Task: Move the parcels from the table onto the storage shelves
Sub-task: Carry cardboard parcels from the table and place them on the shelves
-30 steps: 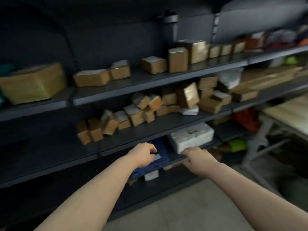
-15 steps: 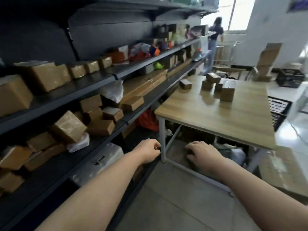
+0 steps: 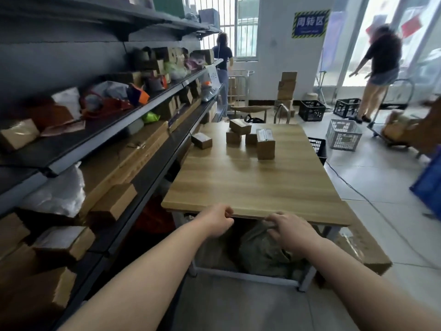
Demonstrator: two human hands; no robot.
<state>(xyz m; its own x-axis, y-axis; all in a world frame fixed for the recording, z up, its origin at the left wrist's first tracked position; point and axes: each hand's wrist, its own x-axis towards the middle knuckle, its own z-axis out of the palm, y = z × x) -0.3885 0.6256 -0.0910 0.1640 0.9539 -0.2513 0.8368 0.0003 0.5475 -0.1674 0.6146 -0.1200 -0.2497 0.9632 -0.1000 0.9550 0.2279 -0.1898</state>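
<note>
Five parcels (image 3: 265, 144), plain brown cardboard boxes, some with shiny tape on top, stand in a loose cluster at the far end of the bench (image 3: 250, 187). One lies alone toward the shelf side. One rests on top of another. A small one sits just beside the tallest, which stands upright at the near side of the cluster.

The bench has a pale wood-grain top on light metal legs and stands just beside the shelves (image 3: 119, 125). These dark metal tiers along the left hold more brown boxes, long flat cartons, and white and coloured plastic bags. Under the bench lies a grey-green bag (image 3: 262, 252). A large carton (image 3: 362, 244) sits on the floor at the bench's near right corner. Farther off on the floor stand a white crate (image 3: 343, 134) and two black crates (image 3: 311, 110); their contents cannot be made out.

Both hands are at the near edge of the bench, well apart from the parcels, with the bare top between. The left hand (image 3: 218, 220) is curled into a fist and holds nothing, its knuckles at the edge. The right hand (image 3: 290, 231) is palm down just below the edge, with fingers spread and slightly bent, and holds nothing.
</note>
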